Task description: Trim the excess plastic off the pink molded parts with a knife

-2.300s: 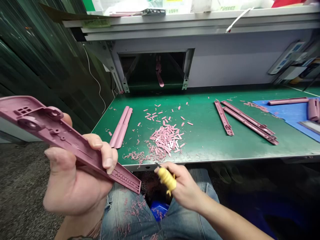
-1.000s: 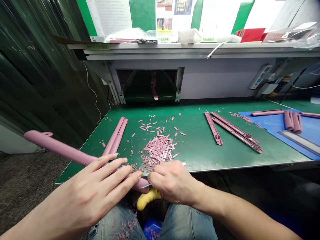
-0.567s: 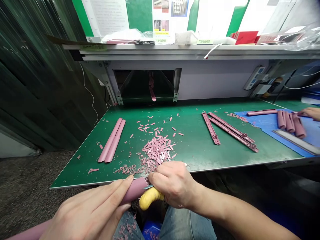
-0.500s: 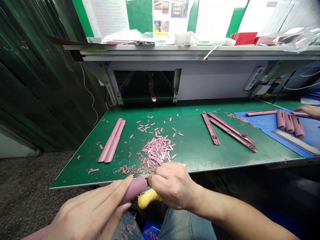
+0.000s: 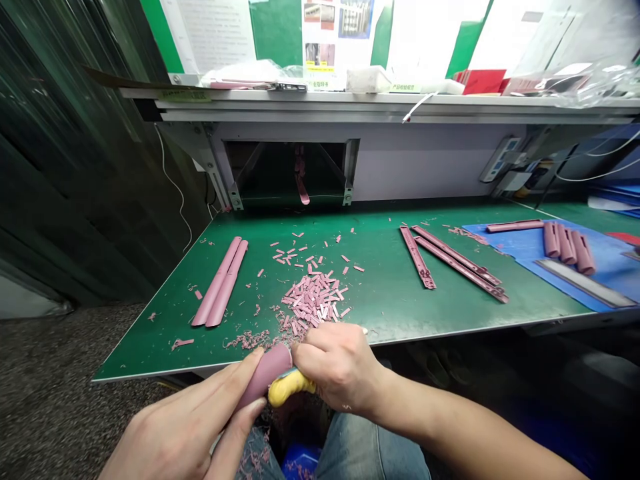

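My left hand (image 5: 175,427) grips the pink plastic part (image 5: 264,377) just beside my right hand (image 5: 340,367), which is closed around a yellow-handled knife (image 5: 291,388). Since the earlier frame, the part has tilted more steeply.

a matte pink plastic part (image 5: 265,375), rounded and tilted with its end up, lies touching a yellow-handled knife (image 5: 291,388), its blade hidden from view.
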Demonstrator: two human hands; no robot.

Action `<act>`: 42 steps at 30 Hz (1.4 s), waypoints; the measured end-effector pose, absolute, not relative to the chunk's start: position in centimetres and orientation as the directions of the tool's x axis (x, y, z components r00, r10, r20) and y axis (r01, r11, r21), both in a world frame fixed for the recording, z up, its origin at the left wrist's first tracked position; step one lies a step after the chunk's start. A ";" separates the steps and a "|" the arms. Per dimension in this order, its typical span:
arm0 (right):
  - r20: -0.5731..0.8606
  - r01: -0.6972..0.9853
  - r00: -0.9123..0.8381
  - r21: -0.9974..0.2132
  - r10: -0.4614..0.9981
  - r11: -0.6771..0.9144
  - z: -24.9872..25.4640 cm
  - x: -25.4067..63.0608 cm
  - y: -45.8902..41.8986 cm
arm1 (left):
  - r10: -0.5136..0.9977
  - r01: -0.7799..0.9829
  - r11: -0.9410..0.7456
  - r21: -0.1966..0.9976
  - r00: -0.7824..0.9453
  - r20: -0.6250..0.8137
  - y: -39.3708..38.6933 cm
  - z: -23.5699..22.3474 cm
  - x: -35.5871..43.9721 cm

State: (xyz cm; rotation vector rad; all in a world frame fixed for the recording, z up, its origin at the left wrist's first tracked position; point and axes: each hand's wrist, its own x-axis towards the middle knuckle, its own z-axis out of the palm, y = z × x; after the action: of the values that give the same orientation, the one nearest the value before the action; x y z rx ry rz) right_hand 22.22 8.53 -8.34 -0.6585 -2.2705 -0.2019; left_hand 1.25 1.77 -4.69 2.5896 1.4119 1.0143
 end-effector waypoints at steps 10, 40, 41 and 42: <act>0.761 0.594 -0.473 -0.096 0.443 0.798 -9.6 21.0 9.3 | 0.869 0.888 -0.378 0.260 0.243 0.431 1.6 -6.5 1.4; 0.708 0.361 -0.571 -0.239 0.417 0.901 -10.0 22.5 9.6 | 0.720 0.694 -0.692 0.197 0.649 0.244 4.5 -4.2 -1.8; 0.721 0.362 -0.555 -0.240 0.415 0.901 -9.9 22.5 9.6 | 0.718 0.693 -0.695 0.192 0.650 0.249 4.4 -4.3 -1.9; 0.731 0.364 -0.541 -0.244 0.417 0.899 -9.9 22.5 9.6 | 0.709 0.691 -0.702 0.172 0.653 0.267 4.5 -4.4 -2.1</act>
State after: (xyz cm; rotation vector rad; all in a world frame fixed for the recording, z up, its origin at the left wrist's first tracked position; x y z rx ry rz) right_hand 22.50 9.62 -9.88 -0.5571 -2.1939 0.0784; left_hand -2.09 4.47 -4.39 2.8057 1.1897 0.4891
